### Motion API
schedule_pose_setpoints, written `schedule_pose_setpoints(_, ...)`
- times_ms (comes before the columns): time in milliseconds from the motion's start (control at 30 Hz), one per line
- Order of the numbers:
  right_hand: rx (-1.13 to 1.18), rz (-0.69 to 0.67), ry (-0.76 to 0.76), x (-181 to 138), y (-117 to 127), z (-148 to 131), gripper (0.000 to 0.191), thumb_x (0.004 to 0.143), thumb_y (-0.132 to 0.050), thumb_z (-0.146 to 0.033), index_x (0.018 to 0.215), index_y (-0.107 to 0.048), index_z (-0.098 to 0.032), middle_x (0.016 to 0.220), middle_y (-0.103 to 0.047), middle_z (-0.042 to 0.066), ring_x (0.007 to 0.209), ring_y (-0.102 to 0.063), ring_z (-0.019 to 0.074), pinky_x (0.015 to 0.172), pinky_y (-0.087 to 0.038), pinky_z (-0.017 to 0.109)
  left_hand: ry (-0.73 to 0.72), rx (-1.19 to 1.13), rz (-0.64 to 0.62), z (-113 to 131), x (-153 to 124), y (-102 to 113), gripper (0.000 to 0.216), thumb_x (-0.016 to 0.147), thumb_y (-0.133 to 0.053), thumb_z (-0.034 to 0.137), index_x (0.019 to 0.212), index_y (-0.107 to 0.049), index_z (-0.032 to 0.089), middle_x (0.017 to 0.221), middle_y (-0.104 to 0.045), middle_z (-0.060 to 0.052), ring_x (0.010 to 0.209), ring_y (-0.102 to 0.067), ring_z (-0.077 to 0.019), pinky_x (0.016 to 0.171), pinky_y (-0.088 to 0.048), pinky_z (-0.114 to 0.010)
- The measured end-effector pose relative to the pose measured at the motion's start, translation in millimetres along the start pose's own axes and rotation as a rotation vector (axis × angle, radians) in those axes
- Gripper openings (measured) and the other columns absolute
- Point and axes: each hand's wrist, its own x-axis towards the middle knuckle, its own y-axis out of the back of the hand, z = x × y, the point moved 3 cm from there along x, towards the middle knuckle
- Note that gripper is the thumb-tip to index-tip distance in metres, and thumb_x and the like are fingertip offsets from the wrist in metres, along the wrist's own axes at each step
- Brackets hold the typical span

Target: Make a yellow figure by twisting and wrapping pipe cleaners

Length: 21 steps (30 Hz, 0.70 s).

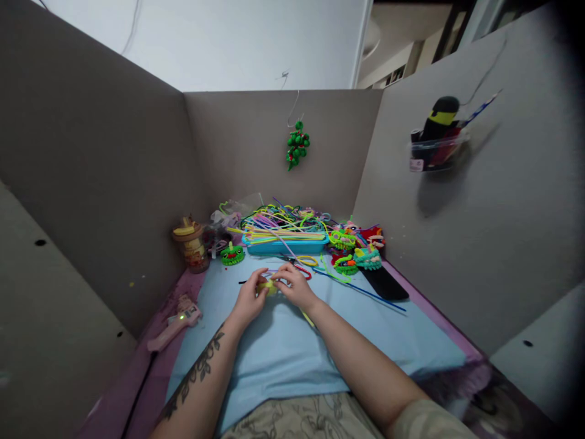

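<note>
My left hand point(253, 294) and my right hand point(292, 285) meet over the middle of the blue cloth. Between their fingertips is a small yellow piece of bent pipe cleaner point(269, 287), partly hidden by the fingers. The left thumb and fingers pinch its left side, and the right fingers close on its right side. A pale yellow strand point(308, 318) sticks out below my right hand. Just beyond the hands lie a red loop of pipe cleaner point(303, 272), a yellow loop point(306, 261) and scissors whose outline is partly covered.
A blue tray point(286, 247) heaped with pipe cleaners stands at the back. Finished colourful figures point(368, 258) sit right of it, by a black phone-like slab point(384, 284). A pink glue gun point(176, 323) with a green light and a lidded cup point(192, 247) are on the left. Grey panels enclose three sides.
</note>
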Motion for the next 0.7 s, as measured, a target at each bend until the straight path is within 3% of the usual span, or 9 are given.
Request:
schedule_pose_setpoints(333, -0.014, -0.049, 0.035, -0.2, -3.5, -4.3, 0.022, 0.077, -0.055, -0.008, 0.091, -0.065, -0.022, 0.099, -0.048, 0.004, 0.098, -0.05, 0.0173, 0.089, -0.043, 0.035, -0.068, -0.004, -0.022, 10.1, -1.6, 0.4, 0.045, 0.072, -0.054, 0.014, 0.116, -0.047, 0.018, 0.09, -0.057, -0.004, 0.084, -0.055, -0.0174, 0.079, -0.043, -0.032)
schedule_pose_setpoints(700, -0.189, -0.166, 0.13, -0.6, -0.7, -9.0, 0.014, 0.077, -0.06, -0.013, 0.084, -0.067, -0.022, 0.112, -0.049, 0.007, 0.105, -0.046, 0.0203, 0.091, -0.04, 0.039, -0.067, -0.052, -0.025, 4.5, -0.5, -0.1, 0.044, 0.072, -0.053, 0.013, 0.114, -0.041, 0.019, 0.082, -0.049, 0.0, 0.075, -0.051, -0.0139, 0.07, -0.042, -0.028)
